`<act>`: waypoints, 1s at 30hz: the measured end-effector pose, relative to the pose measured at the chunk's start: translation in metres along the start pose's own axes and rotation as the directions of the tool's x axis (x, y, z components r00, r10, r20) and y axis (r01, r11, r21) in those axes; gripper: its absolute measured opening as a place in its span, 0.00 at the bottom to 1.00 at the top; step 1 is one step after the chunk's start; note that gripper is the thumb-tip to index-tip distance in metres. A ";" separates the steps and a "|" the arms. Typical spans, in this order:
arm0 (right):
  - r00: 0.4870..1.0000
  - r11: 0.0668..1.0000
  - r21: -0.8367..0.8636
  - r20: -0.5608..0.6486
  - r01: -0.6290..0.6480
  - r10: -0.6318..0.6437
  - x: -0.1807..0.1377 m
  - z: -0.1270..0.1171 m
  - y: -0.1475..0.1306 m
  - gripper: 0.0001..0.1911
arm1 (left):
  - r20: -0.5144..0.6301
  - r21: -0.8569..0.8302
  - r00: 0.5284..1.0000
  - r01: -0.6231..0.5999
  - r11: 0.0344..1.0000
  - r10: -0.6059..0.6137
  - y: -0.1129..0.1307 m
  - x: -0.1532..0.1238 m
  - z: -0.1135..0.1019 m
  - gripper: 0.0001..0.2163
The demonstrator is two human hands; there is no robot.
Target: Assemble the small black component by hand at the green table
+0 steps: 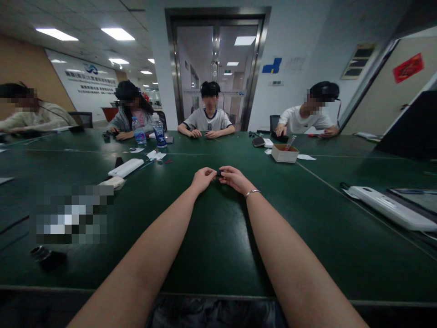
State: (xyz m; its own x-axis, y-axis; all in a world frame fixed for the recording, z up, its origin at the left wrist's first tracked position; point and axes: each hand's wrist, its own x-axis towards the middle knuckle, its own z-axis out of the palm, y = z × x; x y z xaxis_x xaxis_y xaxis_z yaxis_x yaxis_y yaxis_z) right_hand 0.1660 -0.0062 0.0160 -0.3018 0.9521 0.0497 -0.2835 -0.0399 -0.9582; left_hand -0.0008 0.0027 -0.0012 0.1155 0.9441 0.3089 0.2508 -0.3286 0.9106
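The left hand [204,178] and the right hand [235,179] meet above the green table [210,250], and both pinch one small dark thing [219,173] between their fingertips. With the hands as the middle of a clock, the little thing sits right at the middle, and a person [209,119] sits at 12 o'clock. It is too small and dark to tell what it is. The fingers hide most of it, so one weak pinch could let it slip out. If the hands pull or push unevenly, it could pop loose and roll off toward 6 o'clock, where the table edge is. A dark bit on a dark table could be hard to find. If an arm swung wide, it could bump the open box [285,156] at 2 o'clock or the blue-labelled bottle [159,132] at 10 o'clock.
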 end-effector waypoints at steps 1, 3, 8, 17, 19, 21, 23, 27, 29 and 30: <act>1.000 1.000 0.001 0.003 0.001 -0.001 0.000 0.000 0.000 0.10 | 0.007 -0.013 1.000 0.010 1.000 -0.010 -0.001 0.001 0.000 0.10; 1.000 1.000 0.002 0.011 0.004 -0.004 -0.001 0.000 -0.001 0.11 | 0.013 -0.025 1.000 0.012 1.000 -0.012 -0.001 0.001 0.001 0.11; 1.000 1.000 0.000 0.019 -0.008 0.008 -0.003 0.002 -0.004 0.11 | -0.007 0.003 1.000 -0.021 1.000 0.021 0.005 -0.002 0.000 0.10; 0.996 0.995 -0.062 -0.023 -0.082 0.081 0.001 0.008 -0.004 0.06 | -0.013 -0.002 0.999 -0.051 0.999 0.051 0.005 -0.003 0.000 0.10; 0.998 0.997 -0.046 -0.020 -0.068 0.067 0.001 0.006 -0.004 0.03 | 0.001 0.012 0.999 -0.034 0.999 0.034 0.004 -0.003 0.000 0.11; 0.998 0.998 -0.020 -0.020 -0.058 0.058 0.000 0.005 -0.003 0.01 | 0.005 0.022 1.000 -0.013 1.000 0.013 0.005 -0.004 0.000 0.11; 0.998 0.998 -0.006 -0.014 -0.055 0.055 -0.001 0.003 -0.003 0.04 | 0.007 0.018 1.000 0.012 1.000 -0.012 0.006 -0.004 0.000 0.11; 0.998 0.998 -0.003 -0.002 -0.057 0.057 -0.002 0.004 -0.005 0.07 | 0.007 0.015 1.000 0.021 1.000 -0.021 0.006 -0.004 0.001 0.12; 0.997 0.998 -0.011 -0.016 -0.069 0.069 -0.002 0.006 -0.005 0.03 | 0.000 0.034 1.000 0.006 0.999 -0.006 0.006 -0.004 0.001 0.12; 0.997 0.997 -0.021 -0.025 -0.076 0.076 -0.001 0.007 -0.006 0.02 | -0.004 0.045 1.000 0.000 0.999 0.000 0.006 -0.004 0.001 0.12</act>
State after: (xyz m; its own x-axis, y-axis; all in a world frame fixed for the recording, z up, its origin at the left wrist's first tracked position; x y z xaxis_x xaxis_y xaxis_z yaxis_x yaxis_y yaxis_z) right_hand 0.1620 -0.0093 0.0231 -0.2991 0.9537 -0.0302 -0.2402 -0.1059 -0.9649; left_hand 0.0011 -0.0026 0.0025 0.1114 0.9441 0.3104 0.2939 -0.3297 0.8972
